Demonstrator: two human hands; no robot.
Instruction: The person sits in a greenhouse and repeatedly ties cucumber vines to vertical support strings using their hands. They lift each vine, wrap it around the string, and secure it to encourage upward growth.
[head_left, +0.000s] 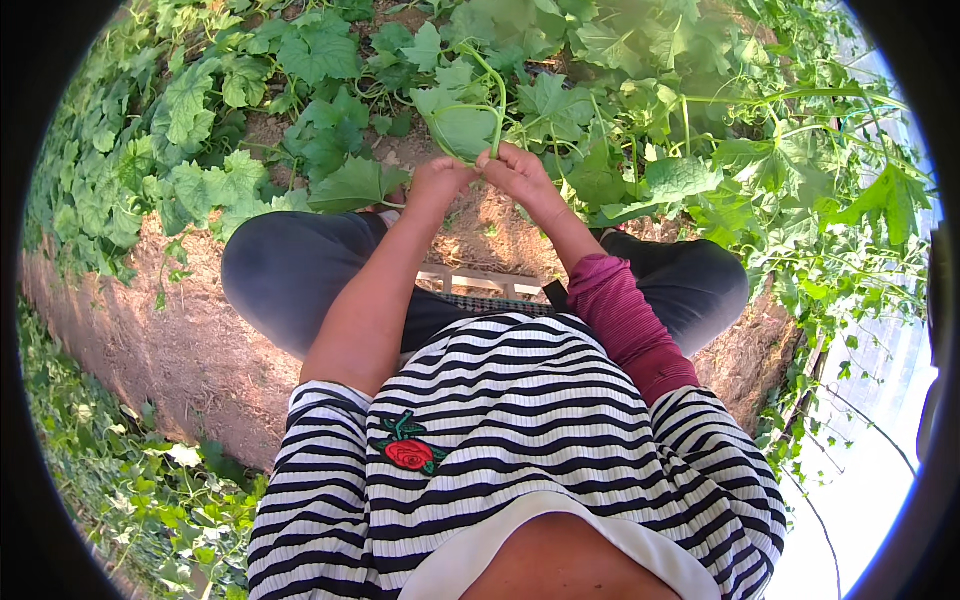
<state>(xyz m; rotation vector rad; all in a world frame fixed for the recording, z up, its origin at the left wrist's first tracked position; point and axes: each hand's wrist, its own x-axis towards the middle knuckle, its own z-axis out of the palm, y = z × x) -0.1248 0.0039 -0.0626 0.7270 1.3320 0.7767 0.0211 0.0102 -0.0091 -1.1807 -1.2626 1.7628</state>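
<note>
My left hand (440, 180) and my right hand (515, 171) meet at the fingertips in front of my knees. My right hand pinches a green vine stem (501, 97) that rises from the fingers and curves over at its top. The fingertips of my left hand touch those of my right at the base of this stem; whether they grip part of it is hidden. A broad lobed leaf (461, 129) hangs just beyond both hands. Another large leaf (356, 184) lies left of my left hand, over my knee.
Dense leafy vines (322, 56) spread ahead and to both sides. A long vine stem (795, 94) stretches across the right. Bare soil (202, 330) runs to the left, a slatted crate (480, 281) sits beneath me, and plastic sheeting (862, 367) borders the right.
</note>
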